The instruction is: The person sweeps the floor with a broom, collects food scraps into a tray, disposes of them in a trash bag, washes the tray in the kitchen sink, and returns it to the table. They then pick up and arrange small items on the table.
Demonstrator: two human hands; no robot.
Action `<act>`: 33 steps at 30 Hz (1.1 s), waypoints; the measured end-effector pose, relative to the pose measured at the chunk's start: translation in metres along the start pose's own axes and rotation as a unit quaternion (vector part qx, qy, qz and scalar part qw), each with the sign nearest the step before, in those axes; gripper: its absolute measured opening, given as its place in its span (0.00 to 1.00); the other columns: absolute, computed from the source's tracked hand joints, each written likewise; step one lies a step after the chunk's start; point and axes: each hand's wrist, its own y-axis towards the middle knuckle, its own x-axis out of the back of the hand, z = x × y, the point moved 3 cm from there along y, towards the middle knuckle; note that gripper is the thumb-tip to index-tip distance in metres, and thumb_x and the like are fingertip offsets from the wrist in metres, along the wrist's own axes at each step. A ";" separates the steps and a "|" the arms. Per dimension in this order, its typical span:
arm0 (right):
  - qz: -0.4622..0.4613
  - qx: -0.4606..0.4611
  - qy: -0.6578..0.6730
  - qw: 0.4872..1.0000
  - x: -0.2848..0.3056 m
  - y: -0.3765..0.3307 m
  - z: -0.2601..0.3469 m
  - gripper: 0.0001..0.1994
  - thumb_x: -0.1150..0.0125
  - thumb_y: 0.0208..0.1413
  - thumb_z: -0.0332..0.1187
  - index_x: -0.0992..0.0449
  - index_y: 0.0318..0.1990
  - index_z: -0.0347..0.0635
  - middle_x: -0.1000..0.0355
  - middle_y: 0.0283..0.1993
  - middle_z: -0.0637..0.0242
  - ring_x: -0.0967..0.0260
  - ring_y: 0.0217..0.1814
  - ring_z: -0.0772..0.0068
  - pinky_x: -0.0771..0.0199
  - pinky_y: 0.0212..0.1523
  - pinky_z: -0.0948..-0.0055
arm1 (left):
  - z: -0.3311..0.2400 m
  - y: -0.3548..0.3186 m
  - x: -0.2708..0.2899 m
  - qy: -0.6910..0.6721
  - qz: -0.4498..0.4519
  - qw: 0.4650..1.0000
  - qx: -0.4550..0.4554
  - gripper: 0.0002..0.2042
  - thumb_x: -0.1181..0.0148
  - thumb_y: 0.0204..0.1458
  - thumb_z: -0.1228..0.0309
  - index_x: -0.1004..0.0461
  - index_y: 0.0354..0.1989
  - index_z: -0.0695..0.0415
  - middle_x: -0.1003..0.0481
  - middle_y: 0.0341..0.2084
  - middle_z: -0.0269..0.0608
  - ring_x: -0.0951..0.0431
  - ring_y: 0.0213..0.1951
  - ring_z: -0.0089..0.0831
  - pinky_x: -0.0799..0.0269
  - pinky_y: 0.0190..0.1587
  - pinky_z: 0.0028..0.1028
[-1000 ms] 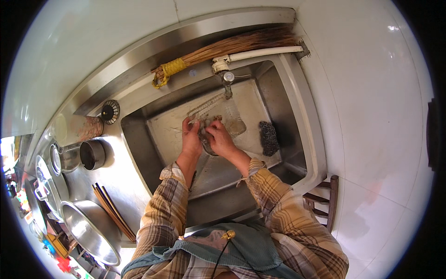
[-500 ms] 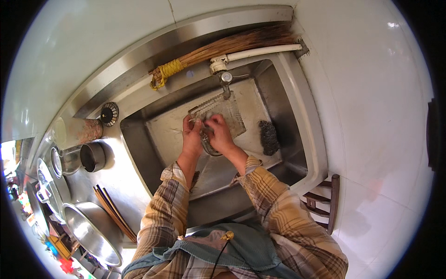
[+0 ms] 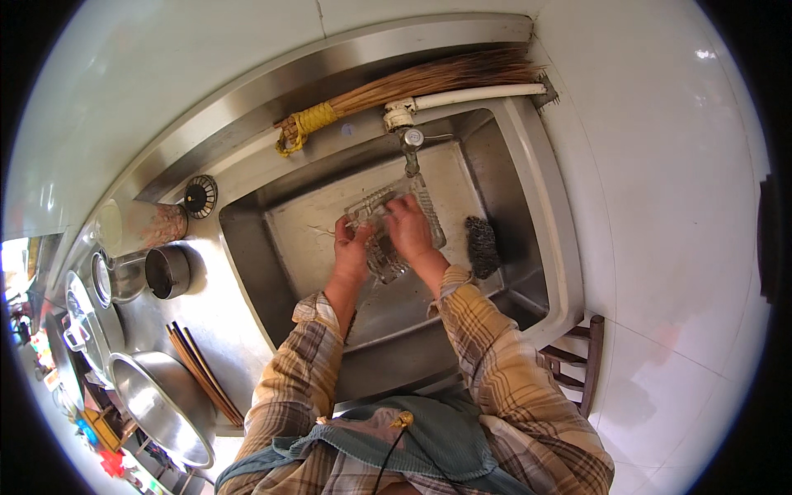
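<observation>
Curling half-closed, left hand [image 3: 352, 254] and right hand [image 3: 408, 231] overlap a clear ribbed tray [image 3: 387, 261], grip unclear.

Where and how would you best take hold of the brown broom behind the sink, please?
Probably by the yellow binding at the left end of the brown broom, coming from above on the left: the broom is gathered narrow there, clear of the white pipe, while its other end fans out.
</observation>
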 end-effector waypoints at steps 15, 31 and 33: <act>-0.024 -0.094 -0.160 0.982 0.003 0.003 -0.023 0.11 0.47 0.48 0.27 0.30 0.41 0.42 0.38 0.48 0.47 0.32 0.40 0.43 0.29 0.36 0.54 | 0.007 -0.003 -0.005 -0.003 -0.034 0.999 0.031 0.14 0.48 0.52 0.78 0.37 0.47 0.55 0.31 0.33 0.35 0.30 0.33 0.23 0.33 0.33 0.22; 0.150 -0.355 0.236 0.892 0.116 -0.026 -0.047 0.24 0.39 0.49 0.41 0.30 0.49 0.32 0.30 0.44 0.55 0.33 0.46 0.65 0.35 0.45 0.73 | -0.050 -0.030 -0.034 0.176 0.023 0.938 -0.298 0.21 0.44 0.48 0.79 0.39 0.51 0.62 0.34 0.43 0.42 0.34 0.47 0.30 0.40 0.52 0.26; 0.162 -0.345 0.271 0.884 0.122 -0.027 -0.064 0.28 0.38 0.49 0.39 0.35 0.53 0.28 0.32 0.49 0.55 0.35 0.50 0.66 0.36 0.48 0.74 | -0.061 -0.037 -0.046 0.220 0.002 0.916 -0.336 0.21 0.44 0.47 0.79 0.38 0.51 0.62 0.33 0.42 0.43 0.33 0.47 0.31 0.40 0.52 0.27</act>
